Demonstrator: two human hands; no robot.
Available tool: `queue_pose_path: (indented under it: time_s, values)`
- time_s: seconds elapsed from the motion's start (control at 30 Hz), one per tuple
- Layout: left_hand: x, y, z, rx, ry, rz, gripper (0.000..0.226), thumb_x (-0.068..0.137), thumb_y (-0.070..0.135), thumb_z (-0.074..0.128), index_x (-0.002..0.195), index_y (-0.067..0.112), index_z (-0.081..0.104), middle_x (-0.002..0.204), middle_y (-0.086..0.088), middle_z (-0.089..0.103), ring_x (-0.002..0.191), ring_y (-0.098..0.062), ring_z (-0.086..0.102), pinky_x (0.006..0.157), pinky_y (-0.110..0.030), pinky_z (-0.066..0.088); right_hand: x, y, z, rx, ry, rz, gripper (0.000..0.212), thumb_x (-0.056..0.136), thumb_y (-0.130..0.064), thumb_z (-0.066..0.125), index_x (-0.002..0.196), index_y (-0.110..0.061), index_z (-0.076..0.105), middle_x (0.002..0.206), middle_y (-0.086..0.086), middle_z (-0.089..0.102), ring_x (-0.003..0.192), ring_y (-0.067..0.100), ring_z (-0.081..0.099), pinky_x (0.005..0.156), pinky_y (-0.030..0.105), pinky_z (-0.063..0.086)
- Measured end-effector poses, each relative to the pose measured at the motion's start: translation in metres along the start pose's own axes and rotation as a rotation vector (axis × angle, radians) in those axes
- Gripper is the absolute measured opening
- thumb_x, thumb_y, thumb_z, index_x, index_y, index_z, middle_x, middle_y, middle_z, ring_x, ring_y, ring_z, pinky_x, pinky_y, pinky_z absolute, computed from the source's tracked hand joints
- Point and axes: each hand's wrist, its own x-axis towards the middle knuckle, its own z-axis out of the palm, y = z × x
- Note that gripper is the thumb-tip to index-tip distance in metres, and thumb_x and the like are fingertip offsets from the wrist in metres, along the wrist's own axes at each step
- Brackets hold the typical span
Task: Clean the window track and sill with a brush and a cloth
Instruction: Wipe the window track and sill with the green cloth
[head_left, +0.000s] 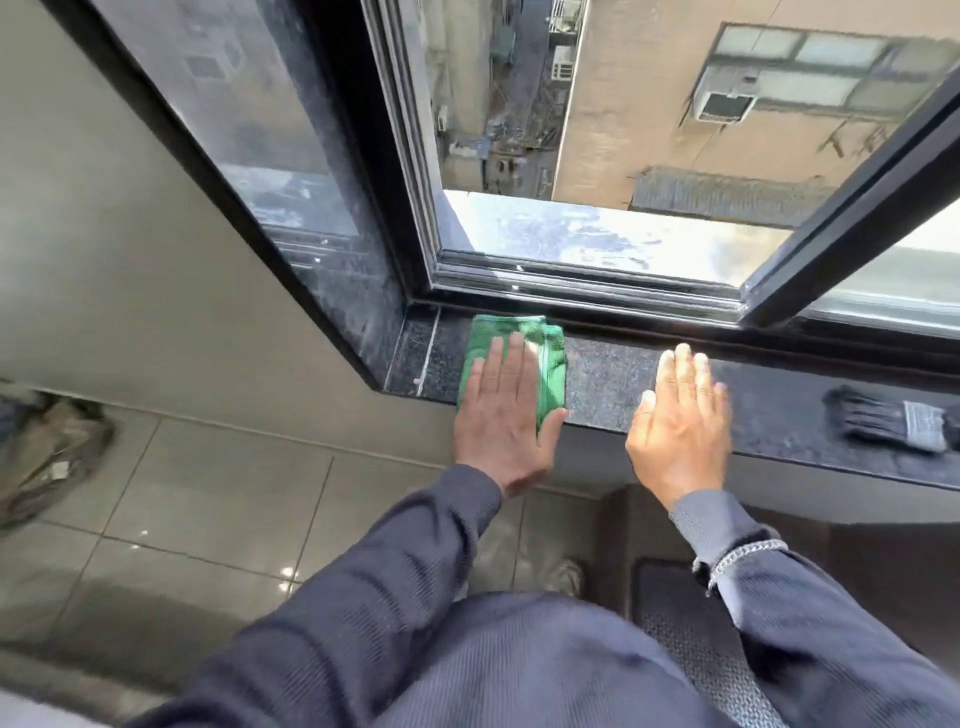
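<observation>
Dark speckled stone sill (597, 374) is running below an open sliding window. One left hand (501, 415) is pressing flat, grip released, on one folded green cloth (524, 338) near the sill's left end. One right hand (680, 415) is hovering open, grasping nothing. One brush (893, 423) is lying far right, lengthwise along the sill, nearer the right hand. Window track (587, 291) is lying just beyond the cloth.

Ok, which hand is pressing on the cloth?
The left hand, flat on the green cloth near the sill's left end. The right hand is empty, over bare sill.
</observation>
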Motion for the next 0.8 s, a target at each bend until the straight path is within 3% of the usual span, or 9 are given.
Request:
queue_pose_path:
  time_s: [0.1,0.23,0.43,0.53,0.67,0.73,0.8]
  values:
    - [0.005,-0.030,-0.005,0.012,0.024,-0.053,0.079,0.093,0.054,0.016,0.155,0.008,0.003,0.166,-0.011,-0.001,0.153,-0.026,-0.003,0.125,-0.044,0.002,0.000,-0.003,-0.002,-0.001,-0.022,0.008,0.063,0.096,-0.030,0.022,0.154,-0.004,0.025,0.164,0.015,0.022,0.153,0.031,0.016,0.124,0.051,0.013]
    - [0.014,-0.064,-0.014,-0.012,0.106,-0.221,0.081,0.092,0.053,0.027,0.154,0.004,0.012,0.164,-0.016,0.009,0.152,-0.029,0.008,0.124,-0.045,0.007,0.001,-0.009,-0.002,0.017,-0.058,0.036,0.064,0.099,-0.035,0.021,0.155,-0.004,0.018,0.166,0.014,0.015,0.154,0.030,0.008,0.125,0.050,0.006]
    - [0.012,-0.022,-0.015,-0.109,0.123,-0.415,0.082,0.089,0.050,0.029,0.154,0.004,0.011,0.164,-0.020,0.006,0.152,-0.033,0.002,0.123,-0.051,0.003,0.000,-0.009,0.002,-0.008,-0.064,0.059,0.064,0.102,-0.037,0.024,0.156,-0.004,0.014,0.166,0.014,0.011,0.154,0.029,0.006,0.125,0.050,0.007]
    - [0.009,0.016,-0.009,-0.079,0.044,-0.277,0.082,0.091,0.051,0.025,0.154,0.004,0.002,0.164,-0.020,-0.005,0.152,-0.035,-0.008,0.123,-0.052,-0.002,0.000,-0.009,0.002,-0.020,-0.049,0.065,0.065,0.101,-0.037,0.024,0.156,-0.003,0.016,0.166,0.015,0.013,0.154,0.030,0.008,0.125,0.051,0.008]
    - [0.009,0.035,-0.004,-0.006,-0.033,-0.095,0.084,0.091,0.054,0.021,0.154,0.001,0.003,0.164,-0.021,-0.003,0.152,-0.034,-0.007,0.122,-0.050,-0.006,-0.001,-0.007,0.000,-0.023,-0.039,0.044,0.066,0.099,-0.037,0.023,0.155,-0.002,0.018,0.165,0.016,0.016,0.154,0.031,0.010,0.125,0.052,0.009]
    - [0.011,0.016,-0.006,0.009,-0.014,-0.076,0.082,0.091,0.054,0.020,0.154,0.004,0.007,0.164,-0.019,-0.001,0.152,-0.032,-0.004,0.123,-0.049,-0.004,-0.001,-0.008,0.001,-0.024,-0.038,0.040,0.064,0.102,-0.035,0.027,0.155,-0.002,0.017,0.165,0.016,0.015,0.154,0.031,0.010,0.125,0.052,0.009]
    - [0.016,-0.013,-0.012,-0.012,0.030,-0.164,0.080,0.092,0.053,0.021,0.155,0.006,0.007,0.164,-0.019,0.001,0.152,-0.032,-0.002,0.124,-0.049,-0.001,-0.001,-0.008,0.002,-0.009,-0.044,0.041,0.063,0.102,-0.034,0.030,0.155,-0.002,0.017,0.166,0.016,0.014,0.154,0.030,0.009,0.125,0.052,0.009]
